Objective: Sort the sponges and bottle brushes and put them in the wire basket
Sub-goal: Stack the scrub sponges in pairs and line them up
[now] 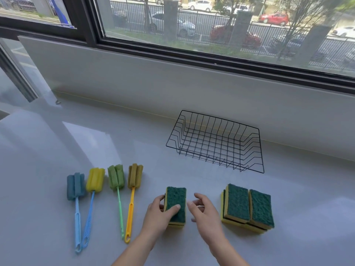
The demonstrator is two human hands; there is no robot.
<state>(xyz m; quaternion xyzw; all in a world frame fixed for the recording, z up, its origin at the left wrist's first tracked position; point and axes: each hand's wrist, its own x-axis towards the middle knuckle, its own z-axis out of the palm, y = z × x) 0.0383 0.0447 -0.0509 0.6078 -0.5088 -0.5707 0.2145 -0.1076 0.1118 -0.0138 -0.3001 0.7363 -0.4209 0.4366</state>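
Observation:
A stack of yellow sponges with green scouring tops (176,200) stands on the white counter, and my left hand (159,214) grips it from the left with the thumb across the top. My right hand (203,212) hovers just right of that stack, fingers loosely curled, holding nothing. Two more sponge stacks (249,208) sit side by side further right. Several bottle brushes lie in a row at the left: blue (75,187), yellow (95,180), green (115,177) and ochre (135,175). The black wire basket (247,170) stands behind the sponges and holds nothing.
The white counter (307,208) runs back to a low white wall under a large window (211,35). A glass panel (15,73) stands at the far left.

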